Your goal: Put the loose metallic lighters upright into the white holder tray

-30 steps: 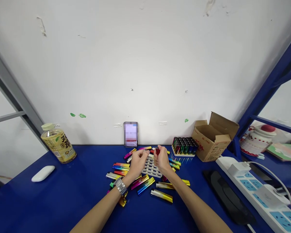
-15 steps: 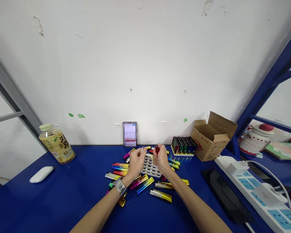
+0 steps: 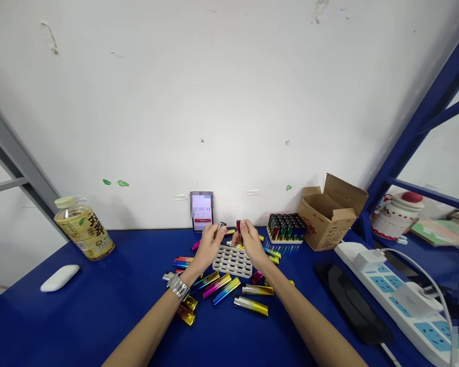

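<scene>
Against a scuffed white wall (image 3: pixel 233 102) stands a glossy blue desk (image 3: pixel 137 306). Toward its right side sits a cardboard box (image 3: pixel 323 233), open, with its flaps up. Just beside the box, a white rack (image 3: pixel 286 241) holds close rows of upright lighters, their shiny bodies red, green and blue under black tops. Near the middle of the desk a white tray (image 3: pixel 248 273) lies flat, pierced by a grid of holes.

Above the tray's far edge are the person's two hands, close together but apart. The left hand (image 3: pixel 208 250) is curled closed, thumb against fingers, pinching a small piece (image 3: pixel 222 224); its dark tip pokes out and the rest is hidden. The right hand (image 3: pixel 253 245) is closed around a red lighter (image 3: pixel 238 225), held roughly upright with a dark top, mostly covered by the fingers.

Around the tray, loose lighters lie at mixed angles, slim and mirror-bright, many fading from one colour into gold. In front are a magenta one (image 3: pixel 216 286), a blue one (image 3: pixel 226 291) just beside it, and a silver one (image 3: pixel 251 306) nearest the viewer.
</scene>
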### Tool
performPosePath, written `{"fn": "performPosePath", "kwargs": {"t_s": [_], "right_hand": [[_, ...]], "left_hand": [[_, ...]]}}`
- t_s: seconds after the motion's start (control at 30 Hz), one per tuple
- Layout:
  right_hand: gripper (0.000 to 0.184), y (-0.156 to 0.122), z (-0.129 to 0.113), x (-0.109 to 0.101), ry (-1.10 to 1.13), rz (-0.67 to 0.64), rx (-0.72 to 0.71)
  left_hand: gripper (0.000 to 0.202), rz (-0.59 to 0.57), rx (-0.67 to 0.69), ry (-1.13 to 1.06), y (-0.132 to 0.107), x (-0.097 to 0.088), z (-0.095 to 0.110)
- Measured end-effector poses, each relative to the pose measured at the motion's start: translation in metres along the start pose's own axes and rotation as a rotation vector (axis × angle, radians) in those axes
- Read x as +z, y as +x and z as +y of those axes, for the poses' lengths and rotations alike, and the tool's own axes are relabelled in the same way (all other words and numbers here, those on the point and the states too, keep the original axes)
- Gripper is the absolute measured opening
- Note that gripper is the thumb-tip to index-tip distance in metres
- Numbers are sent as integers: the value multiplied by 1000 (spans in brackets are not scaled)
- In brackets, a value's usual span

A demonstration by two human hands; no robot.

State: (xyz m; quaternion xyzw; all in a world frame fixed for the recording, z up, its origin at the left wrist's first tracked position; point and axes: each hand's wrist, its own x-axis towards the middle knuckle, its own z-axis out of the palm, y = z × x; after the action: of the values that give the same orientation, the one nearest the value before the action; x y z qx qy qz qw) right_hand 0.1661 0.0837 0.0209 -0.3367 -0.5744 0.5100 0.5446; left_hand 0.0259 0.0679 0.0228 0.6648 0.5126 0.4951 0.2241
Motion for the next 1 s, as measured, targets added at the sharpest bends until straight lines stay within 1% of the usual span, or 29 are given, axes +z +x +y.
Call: {"fn": "performPosePath", "kwargs": {"t_s": [0.07, 0.17, 0.23, 0.33, 0.4, 0.5, 0.6, 0.67, 0.73, 0.8, 0.83, 0.9, 1.0], "right_hand": [[52, 1, -1, -2, -114, -3, -92], [52, 2, 0, -5, -250, 2, -178], [51, 2, 4, -6, -236, -16, -160], [48, 0, 11, -8, -167, -79, -68], [46, -2, 16, -8, -171, -108, -32], [38, -4, 20, -8, -235, -133, -43], [28, -8, 20, -4, -330, -170, -88], [25, -11, 18, -1, -450, -208, -168], [24, -13, 13, 2, -641, -230, -271], [21, -14, 8, 5, -856, -238, -324], [20, -14, 5, 7, -954, -243, -319], [19, -14, 1, 12, -1117, -252, -263], [20, -15, 0, 18, -1258, -235, -150]], "left_hand": [[37, -12, 42, 63, 2, -5, -4], [31, -13, 36, 34, 2, -7, -8], [30, -27, 2, -10, 1, -7, -11], [31, -52, -60, -73, 1, -5, -16], [32, -76, -78, -65, 1, -6, -19], [32, -115, -72, 4, 4, -10, -20], [29, -167, -40, 46, 6, -17, -18], [27, -219, -4, 71, 7, -22, -17], [27, -272, 31, 90, 8, -25, -16], [27, -315, 58, 101, 8, -26, -17], [26, -338, 75, 116, 8, -27, -18], [27, -388, 116, 188, 8, -28, -21], [32, -424, 149, 367, 10, -30, -24]]}}
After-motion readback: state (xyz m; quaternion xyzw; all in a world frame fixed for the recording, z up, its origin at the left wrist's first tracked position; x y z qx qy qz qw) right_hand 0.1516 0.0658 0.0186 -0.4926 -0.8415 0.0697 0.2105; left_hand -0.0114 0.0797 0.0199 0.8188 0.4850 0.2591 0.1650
